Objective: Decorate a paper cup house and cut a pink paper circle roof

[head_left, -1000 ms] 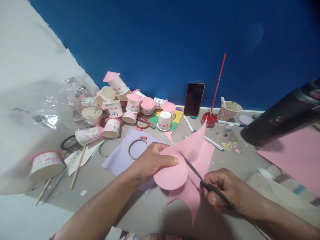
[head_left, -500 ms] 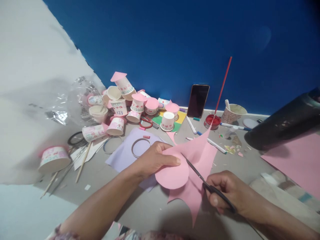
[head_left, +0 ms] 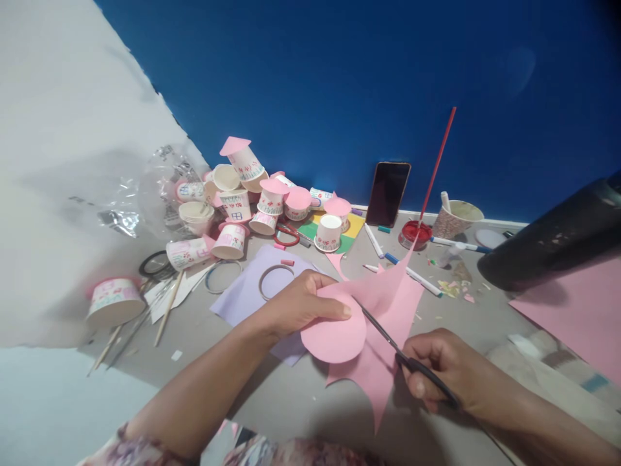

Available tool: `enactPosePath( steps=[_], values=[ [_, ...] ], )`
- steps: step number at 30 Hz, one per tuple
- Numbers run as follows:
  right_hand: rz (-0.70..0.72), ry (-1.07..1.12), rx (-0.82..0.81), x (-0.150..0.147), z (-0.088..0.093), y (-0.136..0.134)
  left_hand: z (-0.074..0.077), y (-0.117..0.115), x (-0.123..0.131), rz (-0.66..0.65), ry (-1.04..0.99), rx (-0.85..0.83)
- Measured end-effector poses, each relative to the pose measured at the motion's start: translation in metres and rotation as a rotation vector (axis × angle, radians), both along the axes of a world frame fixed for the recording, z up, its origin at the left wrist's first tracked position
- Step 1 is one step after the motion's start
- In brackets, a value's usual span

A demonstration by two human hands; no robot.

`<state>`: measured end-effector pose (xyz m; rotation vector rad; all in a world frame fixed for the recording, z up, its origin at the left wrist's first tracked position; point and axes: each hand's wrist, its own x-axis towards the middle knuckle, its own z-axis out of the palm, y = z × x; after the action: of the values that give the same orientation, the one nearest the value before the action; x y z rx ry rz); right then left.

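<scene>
My left hand (head_left: 310,301) pinches a pink paper circle (head_left: 334,340), thumb on top and fingers beneath. The circle still joins a larger pink paper sheet (head_left: 388,317) with curved cut-outs along its edge. In my right hand (head_left: 439,366) are black-handled scissors (head_left: 383,331), their blades at the circle's upper right edge. Under and behind my left hand lies a lavender paper sheet (head_left: 242,285) with a ring (head_left: 276,282) on it. Beyond the paper stands a decorated white paper cup (head_left: 328,233).
Several decorated paper cups with pink tops, such as an upright one (head_left: 245,162), crowd the back left. A phone (head_left: 388,194) leans on the blue wall. Markers (head_left: 373,241), a red pot (head_left: 416,236) with a stick and a black cylinder (head_left: 548,233) stand or lie at right.
The scissors' blades have shifted slightly along the circle's edge, with the paper in nearly the same place. The whole view has moved a little, so the background sits slightly further right.
</scene>
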<state>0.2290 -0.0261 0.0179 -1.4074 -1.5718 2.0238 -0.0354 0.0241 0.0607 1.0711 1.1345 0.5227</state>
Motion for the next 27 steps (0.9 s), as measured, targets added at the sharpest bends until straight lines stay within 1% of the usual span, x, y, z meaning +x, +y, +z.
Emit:
enactPosePath(
  steps=[7, 12, 20, 27],
  values=[
    [0.007, -0.017, -0.02, -0.0056, 0.0048, 0.0, -0.0002, -0.0002, -0.0012, -0.029, 0.009, -0.023],
    [-0.017, -0.019, -0.053, -0.0095, 0.0098, 0.0002, 0.0005, -0.0013, -0.0004, -0.048, 0.018, -0.016],
    [-0.007, -0.003, -0.052, -0.0067, 0.0049, -0.0006, -0.0005, 0.0009, -0.0024, -0.083, 0.024, -0.026],
    [-0.008, 0.003, -0.06, -0.0085, 0.0065, 0.0001, -0.0002, 0.0013, -0.0028, -0.097, 0.044, -0.036]
  ],
)
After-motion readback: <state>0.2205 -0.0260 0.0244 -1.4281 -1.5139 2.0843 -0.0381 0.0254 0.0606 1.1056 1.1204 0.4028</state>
